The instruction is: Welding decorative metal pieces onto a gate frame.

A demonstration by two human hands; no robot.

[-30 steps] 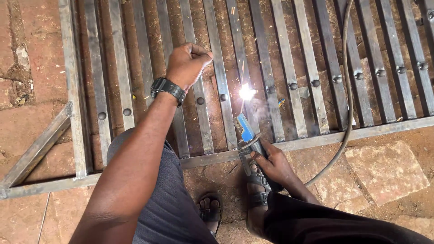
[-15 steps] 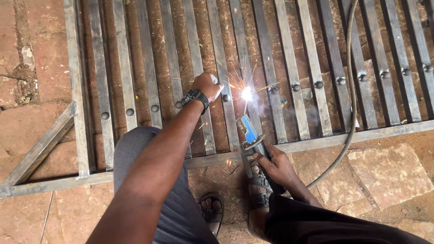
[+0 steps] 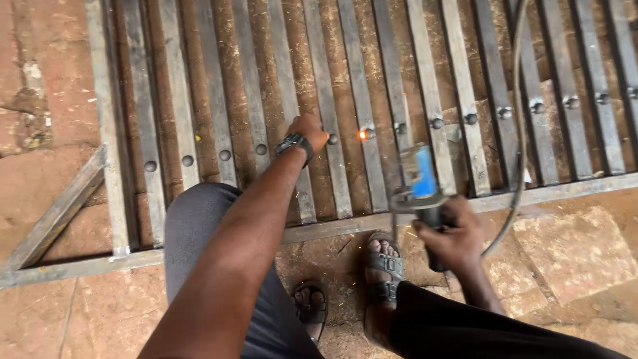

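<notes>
The step in hand looks like grinding a welded joint on the gate (image 3: 425, 100), a frame of flat grey steel bars lying on the floor (image 3: 40, 179) of reddish stone. To do it well, the person would keep the grinder (image 3: 420, 183) at a shallow angle to the bar, press lightly, and let the disc work only on the glowing spot (image 3: 363, 134), while feet and cable stay out of the spark path. The right hand (image 3: 452, 239) is closed around the grinder's dark handle, its blue body pointing up over the lower rail. The left hand (image 3: 309, 129), with a watch (image 3: 294, 143) at the wrist, rests curled on a bar just left of the spot, steadying the frame; it holds nothing loose. The bars run upright in the view, each with a round stud in a row across the middle, and a slanted brace joins the frame's left corner. A cable (image 3: 518, 133) curves across the bars at right. Two sandalled feet (image 3: 382, 266) stand just below the rail, near the grinder.
</notes>
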